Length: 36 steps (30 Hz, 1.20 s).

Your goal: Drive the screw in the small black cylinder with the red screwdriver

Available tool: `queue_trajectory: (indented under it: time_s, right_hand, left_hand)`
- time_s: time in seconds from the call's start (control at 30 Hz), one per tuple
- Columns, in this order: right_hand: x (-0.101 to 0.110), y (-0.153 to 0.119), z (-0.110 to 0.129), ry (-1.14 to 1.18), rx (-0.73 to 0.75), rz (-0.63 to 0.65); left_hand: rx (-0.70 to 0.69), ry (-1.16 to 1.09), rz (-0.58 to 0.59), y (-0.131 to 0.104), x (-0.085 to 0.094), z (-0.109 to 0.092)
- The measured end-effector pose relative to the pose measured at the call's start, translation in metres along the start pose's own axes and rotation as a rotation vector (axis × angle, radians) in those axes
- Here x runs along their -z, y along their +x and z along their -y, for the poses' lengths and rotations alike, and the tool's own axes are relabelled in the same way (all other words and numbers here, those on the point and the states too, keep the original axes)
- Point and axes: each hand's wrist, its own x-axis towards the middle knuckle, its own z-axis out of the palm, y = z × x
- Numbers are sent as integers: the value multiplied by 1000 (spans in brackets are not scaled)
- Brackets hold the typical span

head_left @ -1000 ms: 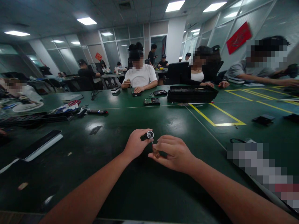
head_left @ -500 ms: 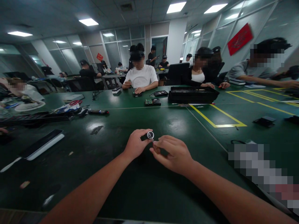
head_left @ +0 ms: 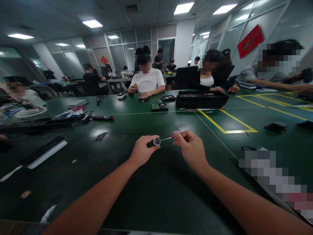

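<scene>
Black cylinder [head_left: 156, 141], mostly hidden, gripped by left fingers [head_left: 152, 137]; right fingers [head_left: 180, 139] clasp partly covered screwdriver [head_left: 167, 138].

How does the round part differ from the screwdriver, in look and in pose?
The round part shows a wide silvery rim; the screwdriver shows a thin metal shaft and reddish-brown handle.
The round part's open end faces the viewer; the screwdriver points sideways, its shaft reaching toward that end.
The left grip holds the round part, the right grip the screwdriver.
Both are held above the green table.
</scene>
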Motion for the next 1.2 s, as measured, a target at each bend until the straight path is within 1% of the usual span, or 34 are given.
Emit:
queue_trajectory:
  time_s: [0.1,0.27,0.47,0.53,0.67,0.73,0.8,0.9,1.03,1.1,1.2]
  right_hand:
    - [-1,1,-6,46,2,2]
    - [-2,0,-8,33,65,-20]
    - [-2,2,-9,78,-5,-32]
    - [-2,1,-8,82,21,11]
    - [0,-5,-1,96,152,200]
    - [1,-9,2,45,226,287]
    - [1,-11,4,-43,301,320]
    - [0,-13,5,-160,357,267]
    - [-3,-16,3,-262,357,166]
    - [-4,-16,3,-275,372,158]
    - [-4,-15,3,-264,443,189]
  left_hand:
    - [3,-4,0,1,0,0]
    - [10,-4,15,0,-1,-1]
    - [16,-12,13,-1,0,-1]
    - [13,-6,21,0,0,0]
    - [10,19,21,0,-1,2]
    - [11,27,19,0,0,3]
    - [11,33,23,1,0,2]
    - [0,54,42,1,0,1]
    - [-20,81,62,0,-1,-2]
    - [-11,78,50,1,0,-2]
    - [20,73,10,1,2,-1]
